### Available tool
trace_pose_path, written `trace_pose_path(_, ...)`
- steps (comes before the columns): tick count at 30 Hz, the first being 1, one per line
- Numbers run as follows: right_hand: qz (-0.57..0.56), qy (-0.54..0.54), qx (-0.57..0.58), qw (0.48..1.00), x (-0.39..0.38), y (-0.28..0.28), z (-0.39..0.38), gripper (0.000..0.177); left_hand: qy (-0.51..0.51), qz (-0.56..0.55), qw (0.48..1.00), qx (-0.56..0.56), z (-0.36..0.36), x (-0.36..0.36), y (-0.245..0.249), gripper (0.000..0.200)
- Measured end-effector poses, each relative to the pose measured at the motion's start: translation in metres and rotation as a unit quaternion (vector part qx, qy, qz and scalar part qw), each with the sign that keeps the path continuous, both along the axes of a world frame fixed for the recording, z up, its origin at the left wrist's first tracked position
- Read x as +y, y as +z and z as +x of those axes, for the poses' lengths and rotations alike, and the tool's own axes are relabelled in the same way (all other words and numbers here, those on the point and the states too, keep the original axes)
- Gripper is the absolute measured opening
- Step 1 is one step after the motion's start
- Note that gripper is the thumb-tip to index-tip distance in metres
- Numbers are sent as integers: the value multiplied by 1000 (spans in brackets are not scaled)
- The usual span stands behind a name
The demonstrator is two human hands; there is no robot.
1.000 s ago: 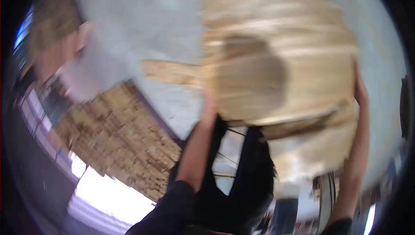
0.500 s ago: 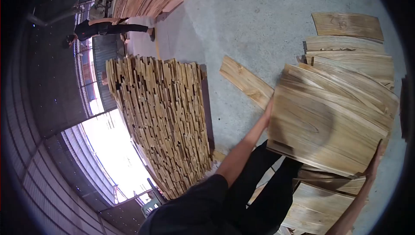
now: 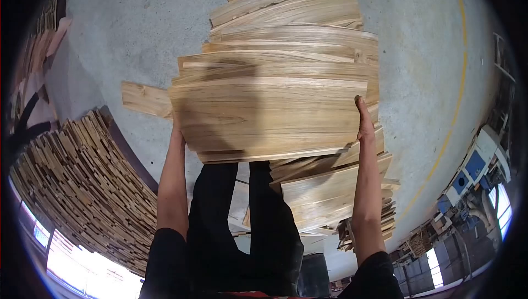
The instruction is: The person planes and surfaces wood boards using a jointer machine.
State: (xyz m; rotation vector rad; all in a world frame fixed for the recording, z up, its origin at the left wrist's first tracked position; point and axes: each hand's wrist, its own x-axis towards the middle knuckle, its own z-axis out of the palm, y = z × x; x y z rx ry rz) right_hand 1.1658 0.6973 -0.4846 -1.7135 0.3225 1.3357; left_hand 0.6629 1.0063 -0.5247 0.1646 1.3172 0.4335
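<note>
Wide, thin wooden boards (image 3: 297, 112) lie across the middle of the head view, gripped between my two hands at their short ends. My left hand (image 3: 176, 127) is closed on the left end, its fingers mostly hidden by the wood. At the other end my right hand (image 3: 364, 122) holds on with its thumb up along the edge and its fingers out of sight. Just beyond, more overlapping boards (image 3: 297, 38) fan out over the floor. Nearer my legs, another pale board (image 3: 324, 192) lies below the held ones.
A loose short plank (image 3: 144, 98) lies on the concrete floor (image 3: 137, 29) left of the boards. A tall stack of wood strips (image 3: 88, 183) stands at lower left. On the right are a yellow floor line (image 3: 465, 62) and blue-and-white machinery (image 3: 473, 164).
My view has swung to the right, so the strip stack now sits at lower left and machinery shows on the right. Both hands still hold the boards.
</note>
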Motion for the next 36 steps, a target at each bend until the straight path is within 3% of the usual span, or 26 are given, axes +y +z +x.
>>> trace_pose_path(3,21,-9,41,999,4,-1,-2,93,-5,2,1000,11,-4,-1,7,89)
trace_pose_path(5,-39,6,11,999,22,27,-10,93,-10,9,1000,15,-10,0,17,90)
trace_pose_path(8,-4,39,9,999,-14,-19,1,91,-23,33,999,12,-11,-3,40,91)
trace_pose_path(9,-7,26,-2,1000,9,39,-12,87,-28,34,999,13,-14,-7,50,92)
trace_pose_path(10,62,-2,89,994,8,54,-15,82,-30,37,999,16,-16,-10,61,92)
trace_pose_path(13,74,-36,78,994,-20,115,-28,78,-34,47,998,19,-26,-20,103,93)
trace_pose_path(15,52,-41,7,998,-15,199,-49,78,-38,56,997,23,-37,-26,139,94)
trace_pose_path(22,111,-46,69,990,-49,368,-95,78,-54,90,994,11,-74,-43,278,96)
trace_pose_path(28,168,-53,49,983,-74,429,-125,80,-60,147,987,-16,-93,-56,376,98)
trace_pose_path(36,342,-64,18,937,-157,435,-145,83,-102,280,951,-85,-97,-125,470,101)
